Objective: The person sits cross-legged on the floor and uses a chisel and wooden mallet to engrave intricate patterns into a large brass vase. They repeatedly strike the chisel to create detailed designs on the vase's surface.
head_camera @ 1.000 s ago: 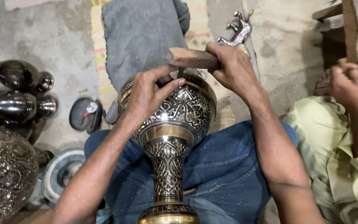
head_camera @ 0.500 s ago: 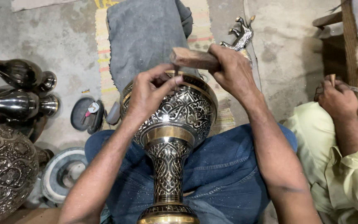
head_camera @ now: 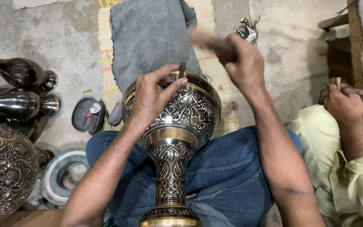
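Note:
An engraved black and brass vase (head_camera: 177,126) lies across my lap, its wide body away from me and its foot toward me. My left hand (head_camera: 154,94) rests on the vase's upper body and pinches a thin dark chisel (head_camera: 182,69) upright against the metal. My right hand (head_camera: 238,59) is raised above the vase's right side, gripping a wooden mallet (head_camera: 204,38) that is blurred with motion. The mallet head hangs a little above and right of the chisel's top.
Dark metal vases (head_camera: 15,90) and a large engraved pot (head_camera: 3,172) lie at the left, with a round white disc (head_camera: 64,174) on the floor. Grey cloth (head_camera: 148,33) covers a striped mat ahead. Another person's hand (head_camera: 341,101) works with a tool at the right.
My right hand has lifted the mallet up and away from the chisel, where it sat lower before. The other person's hand has shifted down and left.

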